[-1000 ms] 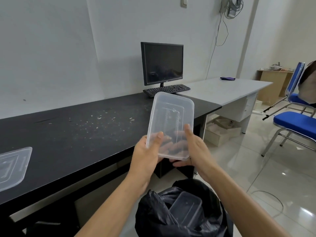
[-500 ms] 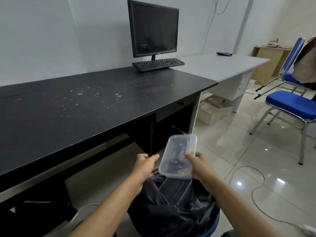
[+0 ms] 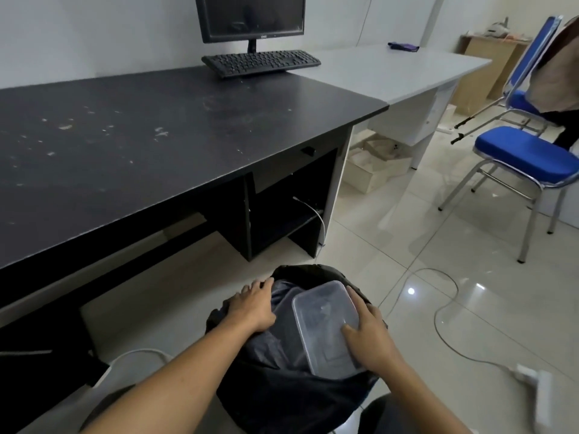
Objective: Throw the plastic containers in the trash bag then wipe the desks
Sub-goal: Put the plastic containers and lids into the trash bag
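At about six o'clock in the head view, the black plastic trash bag [image 3: 282,380] stands open on the pale tiled floor. The clear rectangular plastic container [image 3: 326,324] lies tilted in its mouth, roughly half sunk below the rim. The right hand [image 3: 369,336] is closed on the container's five-o'clock corner, thumb on the upper face and fingers along its right edge, so the container is not yet released. The left hand [image 3: 253,305], at the bag's ten o'clock, lies with fingers spread flat on the bag's rim; it looks to be pressing the plastic aside to keep the mouth wide, gripping nothing.

Judging progress: this container is almost binned, needing only a letting-go. Whether other containers already lie deeper in the bag cannot be told, and none shows on either desk in this view, though the black desk's left end runs out of frame.

The wiping looks wholly undone. The long black desk top [image 3: 156,145], from nine to twelve o'clock, carries pale crumbs and smears across its middle. The grey-white desk [image 3: 391,70] at one o'clock bears a small dark purple cloth [image 3: 402,46] near its far edge, possibly the wiping rag. A black keyboard [image 3: 261,62] and monitor [image 3: 250,17] sit at twelve o'clock, to be worked around.
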